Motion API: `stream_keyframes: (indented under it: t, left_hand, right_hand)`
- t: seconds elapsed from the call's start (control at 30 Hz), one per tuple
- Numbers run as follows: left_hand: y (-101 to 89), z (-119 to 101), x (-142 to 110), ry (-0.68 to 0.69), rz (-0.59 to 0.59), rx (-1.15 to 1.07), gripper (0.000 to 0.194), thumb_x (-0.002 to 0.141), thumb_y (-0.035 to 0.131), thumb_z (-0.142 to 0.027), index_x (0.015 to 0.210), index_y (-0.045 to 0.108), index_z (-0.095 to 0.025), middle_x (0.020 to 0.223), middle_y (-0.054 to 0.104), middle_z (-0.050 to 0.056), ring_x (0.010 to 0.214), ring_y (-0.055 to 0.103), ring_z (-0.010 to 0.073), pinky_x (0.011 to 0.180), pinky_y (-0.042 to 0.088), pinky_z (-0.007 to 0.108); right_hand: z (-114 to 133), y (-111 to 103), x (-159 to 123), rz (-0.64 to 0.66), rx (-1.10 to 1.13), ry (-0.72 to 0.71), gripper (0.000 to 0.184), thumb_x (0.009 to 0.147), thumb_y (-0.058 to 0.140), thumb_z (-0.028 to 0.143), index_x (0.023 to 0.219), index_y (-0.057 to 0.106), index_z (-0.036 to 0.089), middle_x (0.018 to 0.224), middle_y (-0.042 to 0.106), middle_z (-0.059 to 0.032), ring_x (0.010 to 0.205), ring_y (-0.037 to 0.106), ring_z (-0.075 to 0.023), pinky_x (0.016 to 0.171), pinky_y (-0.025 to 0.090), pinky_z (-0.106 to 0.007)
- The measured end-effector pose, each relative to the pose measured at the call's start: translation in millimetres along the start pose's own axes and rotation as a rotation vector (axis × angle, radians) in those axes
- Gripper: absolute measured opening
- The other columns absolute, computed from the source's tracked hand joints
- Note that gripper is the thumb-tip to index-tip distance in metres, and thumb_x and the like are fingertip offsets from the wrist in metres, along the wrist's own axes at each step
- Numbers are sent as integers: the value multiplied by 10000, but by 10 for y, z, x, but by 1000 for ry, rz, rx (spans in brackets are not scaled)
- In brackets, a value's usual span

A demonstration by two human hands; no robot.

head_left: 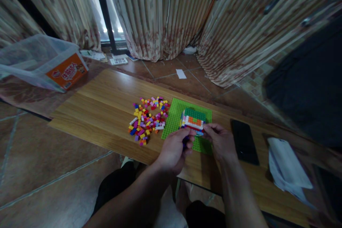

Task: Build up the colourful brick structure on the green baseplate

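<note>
A small building of toy bricks (pixel 194 121) stands on a light green studded baseplate (pixel 173 114). Its top is dark green, with orange and white bricks on the sloping front and red and blue ones lower down. My left hand (pixel 175 148) is closed at the building's front left, its thumb and index finger at the lower front edge. Dark purple bricks (pixel 185 141) show inside its curled fingers. At the front right corner, my right hand (pixel 220 140) pinches the building's edge; its fingertips partly hide what lies between them. Left of the baseplate spreads a pile of loose toy bricks (pixel 148 119) in many colours.
The wooden table (pixel 98 107) is long and narrow. A black phone (pixel 244 140) lies right of the baseplate, then a white packet (pixel 287 162). A clear plastic bin (pixel 40 60) with an orange label stands far left. Striped curtains (pixel 157 17) hang behind.
</note>
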State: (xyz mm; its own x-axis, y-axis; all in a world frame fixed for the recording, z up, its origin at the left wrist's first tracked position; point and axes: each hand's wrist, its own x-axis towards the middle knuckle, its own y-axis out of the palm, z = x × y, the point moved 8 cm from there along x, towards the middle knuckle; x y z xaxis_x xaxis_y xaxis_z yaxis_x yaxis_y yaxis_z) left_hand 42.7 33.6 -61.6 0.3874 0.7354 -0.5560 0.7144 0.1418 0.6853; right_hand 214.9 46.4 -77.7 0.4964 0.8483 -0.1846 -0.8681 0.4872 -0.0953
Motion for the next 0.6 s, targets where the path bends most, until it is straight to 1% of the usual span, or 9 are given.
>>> stream_keyframes:
  t: [0.13, 0.2, 0.27, 0.37, 0.43, 0.5, 0.53, 0.6]
  left_hand:
    - [-21, 9, 12, -20, -51, -67, 167, 826, 606, -214, 717, 649, -95, 647, 517, -8, 484, 399, 28, 428, 252, 157]
    - [-24, 6, 6, -39, -76, -137, 210, 872, 555, -203, 720, 644, -88, 640, 533, 5, 500, 444, 36, 440, 310, 148]
    - [-12, 0, -1, -57, -83, -217, 234, 900, 512, -184, 735, 644, -84, 657, 572, 31, 550, 517, 57, 492, 405, 150]
    - [10, -14, -2, -58, -72, -311, 214, 898, 500, -147, 760, 650, -80, 725, 639, 78, 654, 607, 93, 619, 515, 181]
    - [19, -27, 7, -35, -60, -345, 187, 885, 515, -137, 776, 656, -82, 776, 669, 97, 716, 643, 113, 691, 544, 205]
    - [25, -50, 19, 4, -38, -361, 177, 883, 531, -165, 796, 665, -88, 816, 687, 105, 772, 664, 134, 750, 556, 237]
    - [25, -63, 25, 24, -27, -366, 185, 887, 535, -191, 807, 670, -92, 828, 691, 106, 793, 668, 143, 774, 557, 254]
    - [21, -85, 33, 51, -6, -374, 233, 901, 532, -266, 823, 677, -100, 837, 692, 105, 824, 670, 162, 797, 554, 284]
  right_hand:
    - [21, 22, -18, 2, -7, -11, 346, 559, 847, 455, 705, 700, 178, 620, 657, 12, 555, 564, -126, 556, 495, -271]
    - [50, -5, -16, -8, -2, -13, 350, 566, 845, 463, 697, 698, 174, 621, 654, 7, 555, 565, -123, 553, 484, -262]
    - [110, -93, -17, -58, 40, -34, 352, 589, 833, 479, 679, 684, 173, 625, 640, 5, 547, 554, -115, 542, 472, -253]
    - [277, -256, -66, -160, 115, -146, 319, 643, 810, 462, 653, 656, 182, 633, 611, 14, 551, 531, -99, 545, 459, -238]
    - [414, -272, -152, -167, 85, -241, 263, 675, 800, 416, 672, 666, 190, 634, 608, 18, 567, 531, -101, 565, 462, -240]
    - [543, -161, -273, -88, -4, -320, 196, 713, 780, 380, 725, 696, 204, 653, 631, 10, 599, 559, -120, 599, 480, -259]
    - [598, -59, -344, -11, -54, -354, 165, 737, 764, 368, 760, 712, 214, 678, 653, 3, 628, 582, -134, 623, 493, -272]
    - [661, 202, -502, 209, -138, -396, 113, 767, 746, 340, 816, 734, 239, 765, 698, -8, 711, 629, -157, 684, 513, -291]
